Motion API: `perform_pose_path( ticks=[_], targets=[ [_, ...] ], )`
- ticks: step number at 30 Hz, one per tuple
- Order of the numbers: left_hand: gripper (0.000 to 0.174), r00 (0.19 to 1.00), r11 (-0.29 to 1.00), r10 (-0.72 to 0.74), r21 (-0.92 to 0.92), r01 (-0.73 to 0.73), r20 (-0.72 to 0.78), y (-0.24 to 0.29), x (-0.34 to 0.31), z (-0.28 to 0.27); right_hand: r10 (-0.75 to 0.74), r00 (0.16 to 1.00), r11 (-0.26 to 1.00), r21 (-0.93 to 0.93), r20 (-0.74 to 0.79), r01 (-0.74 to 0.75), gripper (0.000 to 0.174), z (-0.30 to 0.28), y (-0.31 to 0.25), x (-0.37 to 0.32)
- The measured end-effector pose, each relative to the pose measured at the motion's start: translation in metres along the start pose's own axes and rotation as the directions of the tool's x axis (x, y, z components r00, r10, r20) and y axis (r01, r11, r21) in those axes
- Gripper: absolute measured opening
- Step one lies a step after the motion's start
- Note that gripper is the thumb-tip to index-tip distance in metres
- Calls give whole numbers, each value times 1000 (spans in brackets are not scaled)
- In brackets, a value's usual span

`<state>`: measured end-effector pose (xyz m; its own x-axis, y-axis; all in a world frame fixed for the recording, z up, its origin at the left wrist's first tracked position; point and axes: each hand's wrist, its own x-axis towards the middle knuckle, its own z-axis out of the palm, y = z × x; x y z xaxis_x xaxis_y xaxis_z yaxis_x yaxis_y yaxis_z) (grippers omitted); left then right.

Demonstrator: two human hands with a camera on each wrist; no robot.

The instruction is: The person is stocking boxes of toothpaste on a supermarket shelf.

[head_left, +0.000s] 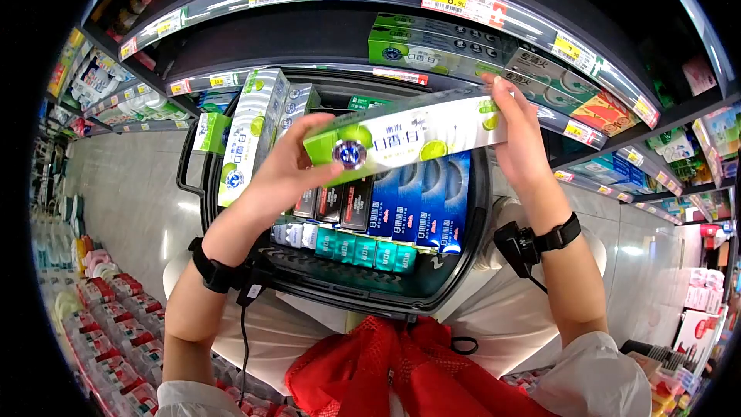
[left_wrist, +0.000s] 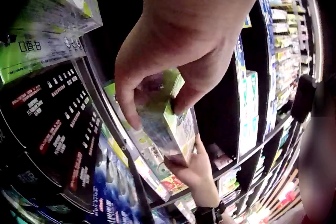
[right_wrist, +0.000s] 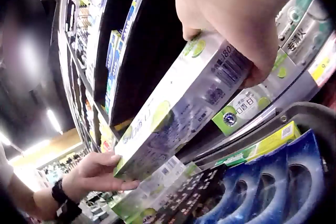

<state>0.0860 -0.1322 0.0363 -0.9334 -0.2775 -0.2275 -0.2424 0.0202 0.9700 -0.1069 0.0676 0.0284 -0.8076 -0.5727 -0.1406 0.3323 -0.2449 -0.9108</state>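
**One Green-and-White Box Held Level Between Two Hands**

One green-and-white box (head_left: 421,135) is held above a dark basket (head_left: 480,220), in front of a shelf (head_left: 309,46). Its green end is pinched by the fingers of the left hand (head_left: 289,166), thumb on the printed face; its pale end is gripped by the curled fingers of the right hand (head_left: 515,127). Its long axis is set crosswise to the person, left to right, with the right end raised slightly; the green end is pointed left. In the basket, four blue boxes (head_left: 409,193), three dark boxes (head_left: 332,205), partly hidden, and five small teal boxes (head_left: 364,251) can be counted. One black band (head_left: 559,233) is worn on the right wrist.
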Motion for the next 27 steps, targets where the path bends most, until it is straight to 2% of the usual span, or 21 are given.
perform_pose_path(
  ticks=[1, 2, 5, 7, 8, 10, 12, 14, 18, 19, 24, 27],
  targets=[
    [58, 986, 958, 161, 233, -166, 40, -12, 2, -1, -80, 997, 993, -86, -3, 80, 32, -4, 8, 1],
    [58, 994, 965, 104, 238, -105, 18, -16, -1, 1, -160, 987, 973, -171, 1, 157, 31, -8, 14, 2],
    [54, 998, 966, 64, 249, -65, 12, -14, -2, 2, -147, 989, 966, -209, 29, 150, 31, -10, 23, -5],
    [45, 988, 932, 121, 352, -81, -93, -12, 0, 2, -126, 991, 972, -193, 46, 132, 31, -8, 25, -10],
    [45, 989, 934, 117, 350, -78, -93, -14, 2, 1, -122, 992, 973, -194, 45, 128, 31, -9, 25, -10],
    [37, 949, 913, 285, 338, -227, -132, -20, 6, -1, -83, 994, 990, -108, 77, 91, 26, -12, 26, -10],
    [34, 940, 903, 305, 359, -235, -151, -20, 5, -1, -83, 993, 992, -86, 85, 91, 25, -8, 22, -10],
    [35, 890, 823, 435, 460, -332, -137, -19, 2, -1, -80, 992, 994, -61, 100, 87, 24, -3, 20, -9],
    [40, 912, 822, 382, 506, -261, -150, -8, -1, -6, -84, 987, 995, -41, 138, 90, 26, 1, 25, -5],
    [41, 870, 788, 471, 514, -339, -147, -13, 3, -8, -71, 986, 994, -70, 150, 82, 25, 0, 27, -3],
    [40, 847, 745, 512, 566, -354, -144, -12, 1, -10, -33, 992, 993, -106, 122, 46, 23, 4, 27, -4],
    [40, 801, 660, 591, 627, -413, -95, -15, 3, -12, -32, 992, 995, -95, 118, 43, 20, 1, 28, -4]
  ],
)
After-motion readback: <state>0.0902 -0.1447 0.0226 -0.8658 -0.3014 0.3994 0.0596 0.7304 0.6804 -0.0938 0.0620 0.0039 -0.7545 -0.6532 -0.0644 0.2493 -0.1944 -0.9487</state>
